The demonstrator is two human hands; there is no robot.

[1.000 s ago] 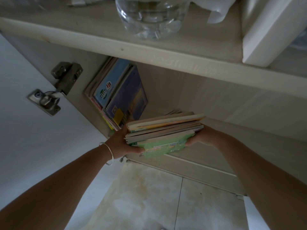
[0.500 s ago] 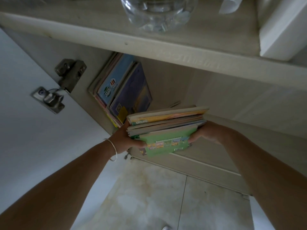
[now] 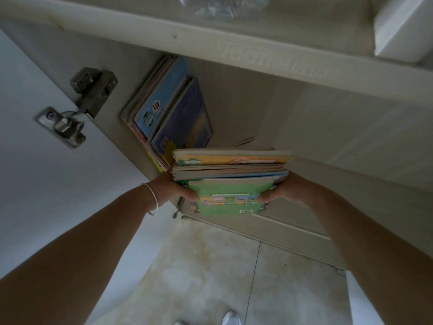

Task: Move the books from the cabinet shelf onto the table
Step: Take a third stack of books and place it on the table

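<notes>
A: Nearest the camera, floor level. What is there?

B: Pale marbled floor tiles [image 3: 206, 273] with one dark grout line. Toe of a white shoe [image 3: 230, 319] at the bottom edge. Both bare forearms reach up and forward from the lower corners.

A: Left wrist?

B: Thin silver bangle [image 3: 152, 198] around it. Left of that arm, the open white cabinet door [image 3: 42, 195].

A: Hands?

B: Left hand [image 3: 172, 190] grips the left end of the stack of books [image 3: 230, 181]; thumb curled over the green cover [image 3: 228, 198] that faces the camera, remaining fingers hidden behind the stack. Right hand [image 3: 284, 191] grips the right end the same way, thumb on the green cover, other fingers out of sight. How those hidden fingers lie: cannot tell.

A: Location of the stack?

B: Held between the two hands in front of the open lower compartment, near its front edge. Spines lie roughly level; a yellow-and-orange book is on top. Whether the stack touches the compartment floor cannot be told.

A: Behind it?

B: More books [image 3: 173, 113], with blue and purple covers, leaning against the left inner wall of the compartment. One thin edge shows just behind the held stack.

A: Farther out?

B: Metal hinge [image 3: 77, 106] joining door and cabinet side. Above, the shelf board [image 3: 257, 52] spans the frame. On it, the base of a clear glass vessel [image 3: 222, 5] at the top edge, and a white box [image 3: 403, 29] at the upper right.
</notes>
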